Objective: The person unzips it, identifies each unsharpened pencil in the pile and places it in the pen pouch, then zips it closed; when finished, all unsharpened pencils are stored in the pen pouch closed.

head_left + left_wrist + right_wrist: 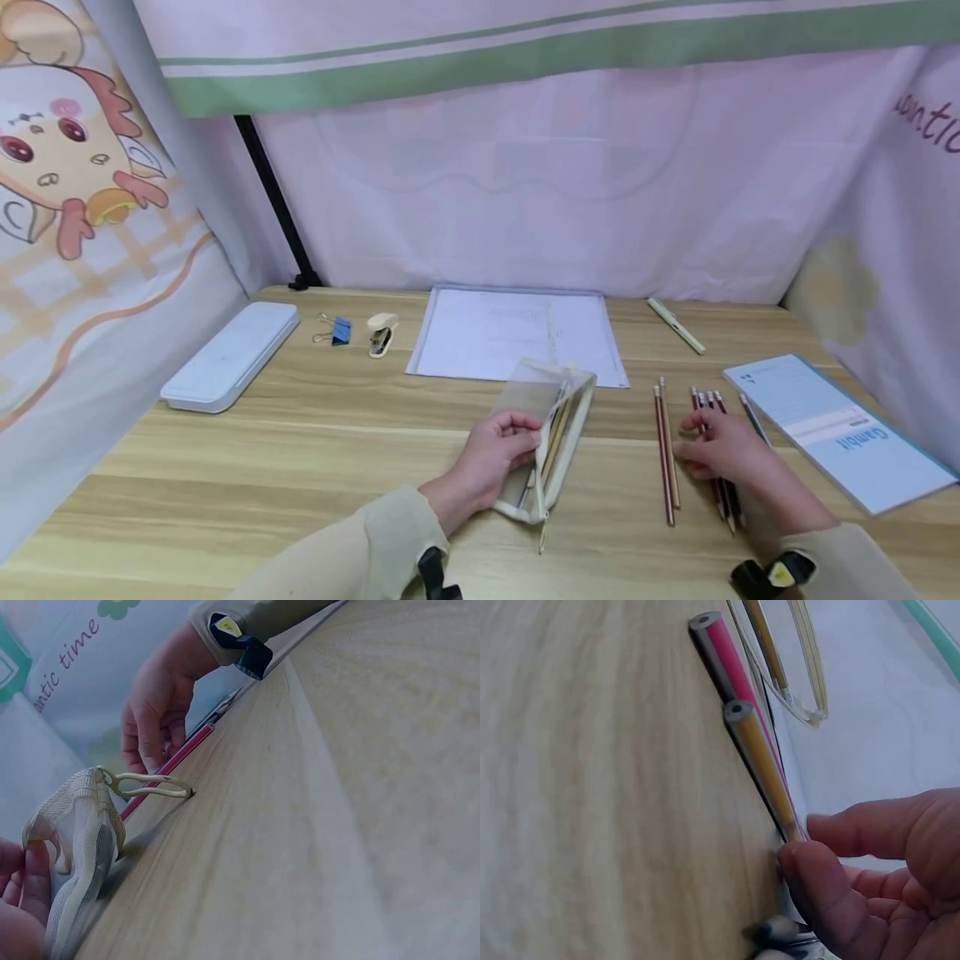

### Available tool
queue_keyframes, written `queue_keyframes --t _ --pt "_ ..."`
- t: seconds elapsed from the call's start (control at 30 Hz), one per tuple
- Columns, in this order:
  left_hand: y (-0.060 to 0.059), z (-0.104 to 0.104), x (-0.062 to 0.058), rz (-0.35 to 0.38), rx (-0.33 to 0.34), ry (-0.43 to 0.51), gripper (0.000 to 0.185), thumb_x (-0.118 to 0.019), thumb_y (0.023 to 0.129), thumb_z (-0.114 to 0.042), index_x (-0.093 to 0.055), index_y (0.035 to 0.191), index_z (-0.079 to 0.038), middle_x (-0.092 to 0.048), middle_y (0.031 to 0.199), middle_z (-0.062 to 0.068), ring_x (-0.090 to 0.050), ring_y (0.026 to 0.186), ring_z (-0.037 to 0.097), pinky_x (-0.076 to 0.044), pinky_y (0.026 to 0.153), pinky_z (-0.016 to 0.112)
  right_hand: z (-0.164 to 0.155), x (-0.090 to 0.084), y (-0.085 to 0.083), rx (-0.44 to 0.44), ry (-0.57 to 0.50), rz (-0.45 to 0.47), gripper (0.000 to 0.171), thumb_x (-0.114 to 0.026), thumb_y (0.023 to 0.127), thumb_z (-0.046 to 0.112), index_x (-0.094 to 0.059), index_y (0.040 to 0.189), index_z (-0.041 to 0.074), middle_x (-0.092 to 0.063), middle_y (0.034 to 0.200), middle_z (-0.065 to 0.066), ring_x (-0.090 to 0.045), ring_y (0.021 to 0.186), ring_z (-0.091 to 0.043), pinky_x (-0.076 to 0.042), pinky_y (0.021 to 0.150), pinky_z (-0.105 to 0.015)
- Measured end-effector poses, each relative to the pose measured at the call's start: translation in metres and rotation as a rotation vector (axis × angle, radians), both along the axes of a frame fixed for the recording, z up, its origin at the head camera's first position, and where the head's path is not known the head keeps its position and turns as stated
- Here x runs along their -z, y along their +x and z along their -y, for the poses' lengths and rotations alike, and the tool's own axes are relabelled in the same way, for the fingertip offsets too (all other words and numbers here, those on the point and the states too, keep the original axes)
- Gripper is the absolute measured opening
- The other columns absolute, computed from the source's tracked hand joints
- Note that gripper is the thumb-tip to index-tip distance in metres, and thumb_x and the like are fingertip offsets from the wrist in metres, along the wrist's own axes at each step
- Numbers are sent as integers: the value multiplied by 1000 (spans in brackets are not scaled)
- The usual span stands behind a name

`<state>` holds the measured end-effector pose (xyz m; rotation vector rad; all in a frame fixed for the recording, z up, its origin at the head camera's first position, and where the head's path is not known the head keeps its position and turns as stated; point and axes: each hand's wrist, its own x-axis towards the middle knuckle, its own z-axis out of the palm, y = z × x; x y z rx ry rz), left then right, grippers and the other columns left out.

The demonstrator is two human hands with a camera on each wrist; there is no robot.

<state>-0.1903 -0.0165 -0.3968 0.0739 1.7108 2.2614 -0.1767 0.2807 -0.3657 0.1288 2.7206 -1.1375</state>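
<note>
My left hand pinches the edge of a see-through, cream-trimmed zip pencil case, and its mouth gapes. Gold pencils show inside. Its zip pull sticks out in the left wrist view. To the right, my right hand is low over the table, thumb and finger slightly apart, fingertips right at a gold pencil. A red pencil lies alongside that one. Beneath the right hand is a bunch of dark and red pencils, partly hidden by it.
A white sheet lies at the back middle. On the left are a white case, a blue binder clip and a small stapler. A light green pen and a blue-white notepad lie right. Fabric hangs around the table.
</note>
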Motion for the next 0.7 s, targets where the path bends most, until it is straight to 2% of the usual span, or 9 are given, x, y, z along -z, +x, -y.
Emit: queue_keyframes --t 0.13,0.4,0.57,0.7 --pt "0 0 0 -2 -2 -1 17 -61 80 4 -61 97 4 -62 79 0 -59 71 9 -52 70 23 2 0 0 -13 5 6 37 -63 83 7 -46 111 -9 -51 75 -11 -59 60 -15 -54 56 -29" --pt "0 0 0 -12 1 0 17 -61 81 5 -61 98 4 -63 82 2 -59 71 9 -52 69 23 4 -1 -2 -8 -6 37 39 -63 85 12 -46 113 -9 -52 77 -11 -61 61 -15 -54 56 -29" --pt "-1 0 1 -14 1 3 17 -61 81 5 -61 98 5 -62 79 0 -59 70 9 -52 69 22 7 -1 -3 -17 -31 66 43 -63 84 12 -44 116 -10 -55 80 -12 -61 62 -15 -55 57 -29" --pt "0 0 2 -17 2 4 17 -60 81 5 -61 98 5 -62 80 -1 -59 71 9 -52 69 22 9 -1 -5 -34 -9 88 51 -65 83 14 -40 121 -10 -56 79 -12 -60 61 -15 -54 56 -30"
